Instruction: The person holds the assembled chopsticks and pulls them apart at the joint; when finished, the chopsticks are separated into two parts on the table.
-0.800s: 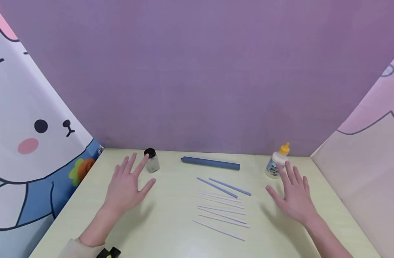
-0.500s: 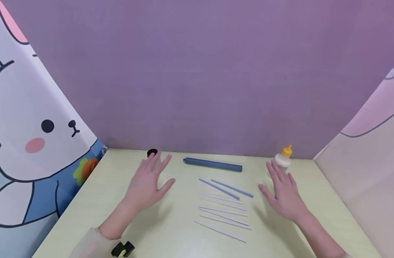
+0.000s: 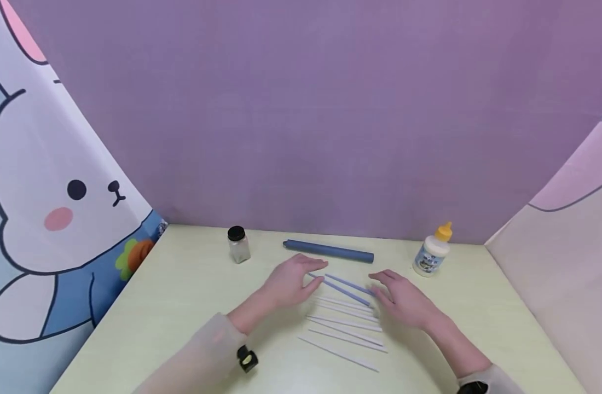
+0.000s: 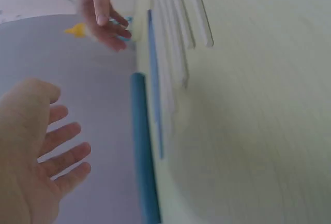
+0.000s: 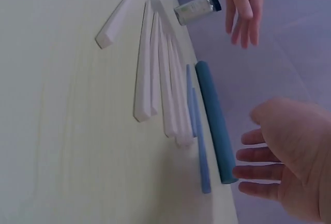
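Note:
In the head view my left hand [image 3: 291, 280] hovers by the left ends of two thin blue sticks [image 3: 339, 290], fingers extended and holding nothing. My right hand [image 3: 404, 300] is over their right ends, its fingers loosely bent and nothing gripped. Whether a fingertip touches a stick cannot be made out. Below the blue pair, several white sticks [image 3: 338, 354] lie roughly parallel on the table. A thicker dark blue rod [image 3: 329, 251] lies behind them. Both wrist views show the hands raised, with fingers apart; the left wrist view catches the right hand [image 4: 103, 14] blurred.
A small clear jar with a black lid [image 3: 239, 247] stands at the back left of the pale table [image 3: 183, 306]. At the back right is a white bottle with a yellow nozzle [image 3: 431, 254]. A purple panel [image 3: 301, 120] rises behind; printed cloths flank both sides.
Both hands have come inward from beside the jar and the bottle to the two ends of the blue sticks. The view has shifted slightly; the objects on the table lie as before.

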A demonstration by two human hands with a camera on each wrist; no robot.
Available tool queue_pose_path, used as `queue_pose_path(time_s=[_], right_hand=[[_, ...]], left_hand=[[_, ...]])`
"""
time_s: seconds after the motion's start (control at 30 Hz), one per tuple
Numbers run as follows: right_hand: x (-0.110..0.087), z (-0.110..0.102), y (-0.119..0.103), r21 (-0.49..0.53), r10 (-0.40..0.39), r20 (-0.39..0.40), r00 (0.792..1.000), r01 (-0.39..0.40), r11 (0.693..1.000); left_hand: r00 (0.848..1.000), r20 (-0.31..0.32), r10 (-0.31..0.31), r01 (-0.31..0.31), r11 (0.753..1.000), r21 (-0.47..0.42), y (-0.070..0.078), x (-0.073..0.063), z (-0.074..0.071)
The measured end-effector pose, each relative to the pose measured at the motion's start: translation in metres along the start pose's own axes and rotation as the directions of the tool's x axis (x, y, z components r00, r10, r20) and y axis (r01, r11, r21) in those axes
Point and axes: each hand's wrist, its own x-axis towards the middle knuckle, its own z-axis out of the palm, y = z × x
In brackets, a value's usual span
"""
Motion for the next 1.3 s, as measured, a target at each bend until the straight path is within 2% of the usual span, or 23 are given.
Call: queue_pose_path(time_s=[0.07, 0.17, 0.27, 0.37, 0.5, 0.57, 0.67, 0.77, 0.87, 1.07, 1.2, 1.3], right_hand=[[0.004, 0.005, 0.002, -0.008, -0.012, -0.019, 1.0, 0.012, 1.0], [0.009, 0.012, 0.006, -0.023, -0.015, -0.04, 0.999, 0.014, 1.0], [0.013, 0.018, 0.01, -0.017, -0.009, -0.031, 0.999, 0.008, 1.0], [0.017, 0.024, 0.013, 0.013, 0.016, 0.019, 1.0, -0.016, 1.0], [0.019, 0.03, 0.014, 0.051, 0.048, 0.061, 0.997, -0.051, 0.997], [0.018, 0.031, 0.014, 0.06, 0.044, 0.058, 0.997, -0.048, 0.997], [0.019, 0.03, 0.014, 0.06, 0.03, 0.035, 0.999, -0.032, 0.998], [0.023, 0.024, 0.013, 0.052, -0.008, 0.02, 1.0, 0.007, 0.999], [0.027, 0.015, 0.009, 0.076, -0.058, 0.038, 0.998, 0.055, 0.996], [0.033, -0.006, -0.013, 0.162, -0.112, 0.146, 0.983, 0.088, 0.983], [0.03, -0.017, -0.032, 0.142, -0.184, 0.129, 0.974, 0.165, 0.976], [0.028, -0.023, -0.044, 0.105, -0.23, 0.093, 0.969, 0.22, 0.97]], left_hand=[[0.999, 0.046, 0.003, -0.003, 1.0, -0.002, 0.004, 0.014, 0.014], [0.994, 0.105, -0.027, 0.027, 1.0, 0.003, 0.009, 0.033, 0.031], [0.987, 0.143, -0.071, 0.069, 0.997, 0.017, 0.008, 0.046, 0.049], [0.977, 0.17, -0.131, 0.128, 0.991, 0.026, 0.004, 0.052, 0.063], [0.96, 0.212, -0.185, 0.189, 0.982, -0.003, 0.002, 0.053, 0.071], [0.955, 0.229, -0.191, 0.197, 0.98, -0.006, 0.002, 0.054, 0.073], [0.958, 0.235, -0.164, 0.166, 0.986, 0.012, 0.001, 0.056, 0.075], [0.968, 0.231, -0.102, 0.096, 0.995, 0.035, 0.003, 0.058, 0.072], [0.972, 0.236, -0.01, 0.011, 1.0, 0.0, 0.006, 0.058, 0.063], [0.952, 0.268, 0.147, -0.126, 0.988, -0.092, 0.012, 0.048, 0.037], [0.944, 0.262, 0.2, -0.181, 0.979, -0.097, 0.018, 0.036, 0.018], [0.946, 0.238, 0.218, -0.204, 0.976, -0.083, 0.024, 0.027, 0.005]])
